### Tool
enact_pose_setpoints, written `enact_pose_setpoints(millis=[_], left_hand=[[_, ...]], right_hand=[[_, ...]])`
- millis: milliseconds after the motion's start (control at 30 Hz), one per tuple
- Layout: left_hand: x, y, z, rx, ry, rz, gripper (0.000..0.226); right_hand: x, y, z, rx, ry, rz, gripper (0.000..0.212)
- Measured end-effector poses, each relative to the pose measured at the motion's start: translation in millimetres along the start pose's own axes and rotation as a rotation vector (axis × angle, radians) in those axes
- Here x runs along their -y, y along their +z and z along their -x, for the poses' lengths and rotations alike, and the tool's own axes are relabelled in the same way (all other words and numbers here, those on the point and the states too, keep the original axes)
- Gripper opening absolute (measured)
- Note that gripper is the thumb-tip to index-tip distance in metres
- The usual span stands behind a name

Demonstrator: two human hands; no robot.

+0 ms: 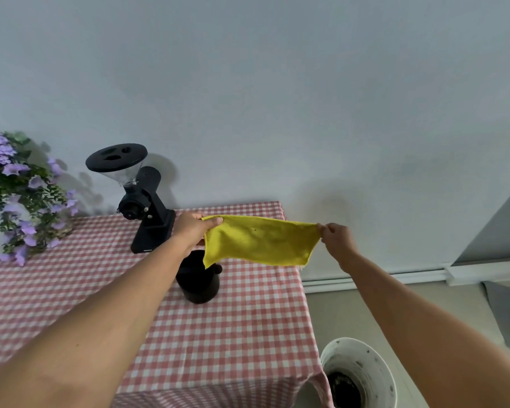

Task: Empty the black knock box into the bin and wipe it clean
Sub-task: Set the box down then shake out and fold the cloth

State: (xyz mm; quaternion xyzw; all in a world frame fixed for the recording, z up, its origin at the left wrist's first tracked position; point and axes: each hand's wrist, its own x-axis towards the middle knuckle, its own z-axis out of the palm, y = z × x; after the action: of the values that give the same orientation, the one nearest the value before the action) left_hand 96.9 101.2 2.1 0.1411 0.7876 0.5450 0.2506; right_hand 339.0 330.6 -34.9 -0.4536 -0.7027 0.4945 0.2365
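Note:
A yellow cloth [259, 240] is stretched flat in the air above the table. My left hand [192, 229] pinches its left corner and my right hand [337, 238] pinches its right corner. Below the cloth, the black knock box [198, 279] stands upright on the red-and-white checked tablecloth [218, 334]; its upper part is hidden by the cloth and my left wrist. A white bin [362, 375] sits on the floor at the table's right front corner, with dark grounds at its bottom.
A black coffee grinder [146, 198] with a clear hopper stands at the back of the table, left of my left hand. Purple flowers [18, 192] spread over the table's left side. A wall lies behind; a grey panel [495, 231] leans at far right.

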Motion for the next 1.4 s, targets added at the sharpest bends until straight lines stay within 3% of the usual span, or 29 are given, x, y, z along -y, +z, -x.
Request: enact_pose_setpoints(millis=[167,400,567,667,800,1033,1300,1400], left_hand=[[0,-1,2,0.028,0.023,0.094,0.108],[8,-6,7,0.057,-0.043,0.211,0.075],[8,2,15,-0.029,-0.137,0.320,0.038],[9,8,14,-0.036,-0.182,0.355,0.046],[1,32,22,0.066,-0.207,0.392,0.007],[-7,76,39,0.173,-0.198,0.394,0.013],[-2,96,52,0.196,-0.177,0.407,0.005],[-3,94,56,0.266,-0.153,0.404,0.002]], right_hand=[[7,5,5,-0.056,0.041,-0.019,0.046],[7,2,3,-0.105,0.125,-0.153,0.054],[11,0,10,0.021,0.188,-0.379,0.033],[12,1,12,0.108,0.235,-0.490,0.025],[23,10,19,0.227,0.220,-0.563,0.017],[39,37,36,0.400,0.138,-0.570,0.014],[39,59,47,0.464,0.113,-0.553,0.017],[41,59,48,0.482,0.128,-0.517,0.041]])
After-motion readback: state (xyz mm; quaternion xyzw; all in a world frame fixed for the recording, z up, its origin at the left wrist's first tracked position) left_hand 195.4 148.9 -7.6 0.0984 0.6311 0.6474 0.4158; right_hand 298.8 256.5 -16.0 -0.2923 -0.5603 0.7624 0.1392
